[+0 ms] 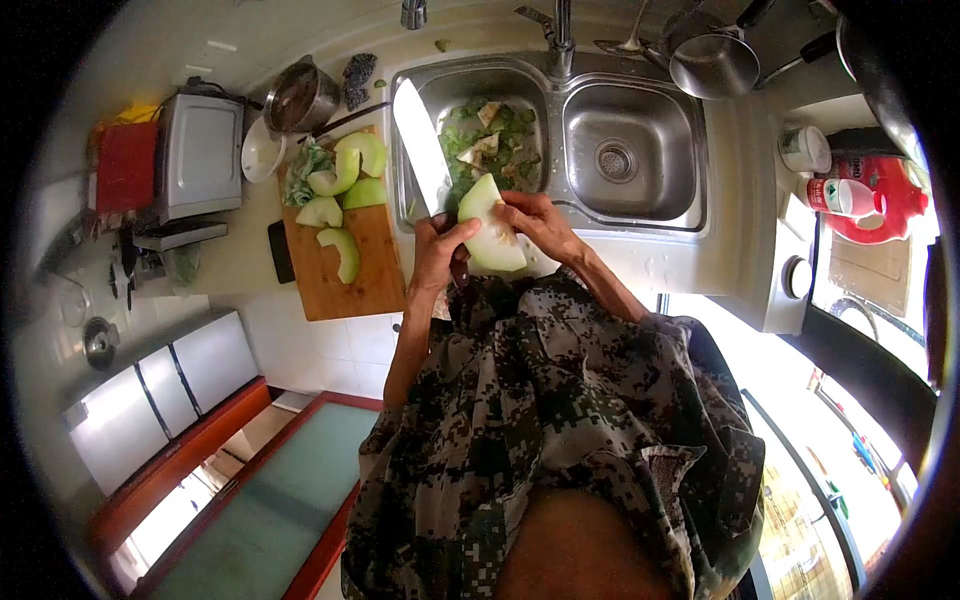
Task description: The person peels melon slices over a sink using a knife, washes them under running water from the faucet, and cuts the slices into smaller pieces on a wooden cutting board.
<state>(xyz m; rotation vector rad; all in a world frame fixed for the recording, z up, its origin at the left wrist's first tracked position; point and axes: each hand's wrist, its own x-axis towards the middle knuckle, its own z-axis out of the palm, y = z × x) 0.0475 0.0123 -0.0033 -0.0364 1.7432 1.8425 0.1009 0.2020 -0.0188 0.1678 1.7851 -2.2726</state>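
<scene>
A pale green melon wedge [492, 228] is at the front edge of the left sink bowl, held in my right hand [540, 228], whose fingers wrap its right side. My left hand [437, 252] grips a large knife [420, 140], its broad blade pointing up and left over the bowl. The thumb of my left hand touches the wedge's left side. On a wooden cutting board [345, 290] to the left lie several melon pieces [345, 256] and a crumpled leafy or cloth-like bundle [303, 175]. Green peelings and scraps [512, 135] lie in the left bowl.
The right sink bowl [630, 150] has a drain, with a faucet [562, 45] behind. A pot [302, 95] and a white bowl [262, 150] stand beyond the board. Pans [714, 66] hang at the back right, and a red jug [885, 200] stands far right.
</scene>
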